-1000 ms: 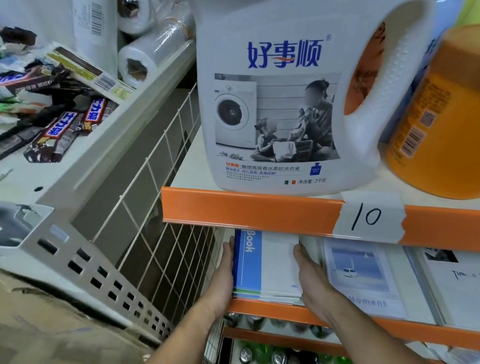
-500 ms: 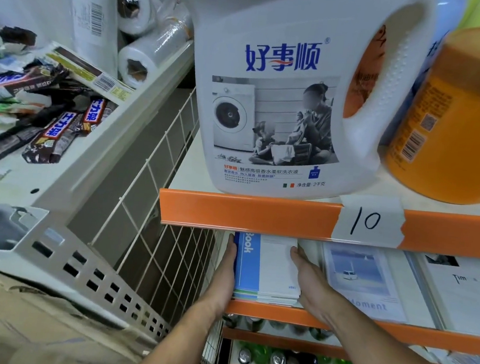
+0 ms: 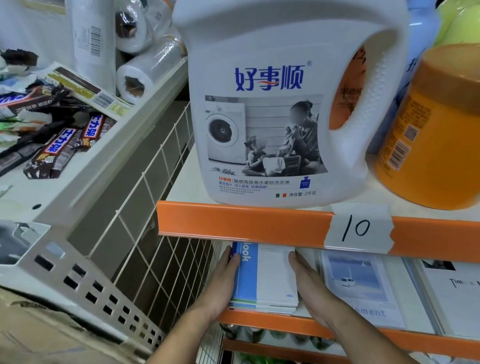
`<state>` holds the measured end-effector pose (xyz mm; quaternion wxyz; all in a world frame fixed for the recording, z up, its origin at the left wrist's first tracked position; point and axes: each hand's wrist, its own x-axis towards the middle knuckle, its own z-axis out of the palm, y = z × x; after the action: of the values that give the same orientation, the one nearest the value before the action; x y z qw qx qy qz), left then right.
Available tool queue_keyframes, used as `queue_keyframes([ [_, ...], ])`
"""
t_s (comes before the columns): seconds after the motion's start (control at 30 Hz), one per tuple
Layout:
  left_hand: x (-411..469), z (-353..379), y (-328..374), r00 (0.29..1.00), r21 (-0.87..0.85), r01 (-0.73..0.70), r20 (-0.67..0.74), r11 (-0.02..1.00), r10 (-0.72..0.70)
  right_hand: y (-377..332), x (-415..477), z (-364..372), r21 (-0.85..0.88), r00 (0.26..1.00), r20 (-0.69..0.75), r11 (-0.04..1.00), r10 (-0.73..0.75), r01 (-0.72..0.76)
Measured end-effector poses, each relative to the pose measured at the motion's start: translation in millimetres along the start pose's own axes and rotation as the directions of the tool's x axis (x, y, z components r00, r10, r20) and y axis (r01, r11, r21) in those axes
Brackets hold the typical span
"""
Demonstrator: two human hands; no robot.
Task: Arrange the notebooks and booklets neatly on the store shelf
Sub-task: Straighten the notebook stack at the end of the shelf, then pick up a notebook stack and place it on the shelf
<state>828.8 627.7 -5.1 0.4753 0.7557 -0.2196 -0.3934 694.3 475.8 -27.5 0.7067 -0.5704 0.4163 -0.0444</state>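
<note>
Through the head camera, my left hand (image 3: 223,280) lay flat against the left edge of the notebook stack (image 3: 273,282), thumb on its blue strip reading "ook". My right hand (image 3: 312,288) pressed the right edge, fingers straight, neither hand curled round it. The stack sat at the left end of the orange-edged shelf (image 3: 364,336), beside a booklet (image 3: 361,284) marked "oment". Above, a paper tag (image 3: 360,228) read "10" under a white jug (image 3: 269,111) labelled "好事顺" and "2千克".

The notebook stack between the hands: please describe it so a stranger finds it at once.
Find the orange rail with the taped "10" label. Below it, leftmost on the shelf, lies the notebook stack. Only its cover has a blue band; the neighbouring booklets show photos.
</note>
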Motion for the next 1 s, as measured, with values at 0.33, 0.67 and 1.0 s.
queue_keyframes([
  [0.33,-24,21,48,0.895,0.825,-0.199,-0.067,0.529,0.441,-39,-63,-49,-0.847,0.887,-0.015,0.477,-0.462,0.234],
  [0.67,-75,119,65,0.929,0.892,-0.112,-0.062,0.438,0.364,-28,-101,-126,-0.943,0.904,0.114,0.241,-0.413,0.229],
  [1.0,-78,188,81,0.879,0.858,-0.346,0.155,0.381,0.450,-10,-170,-187,-0.934,0.917,-0.108,0.354,-0.385,0.038],
])
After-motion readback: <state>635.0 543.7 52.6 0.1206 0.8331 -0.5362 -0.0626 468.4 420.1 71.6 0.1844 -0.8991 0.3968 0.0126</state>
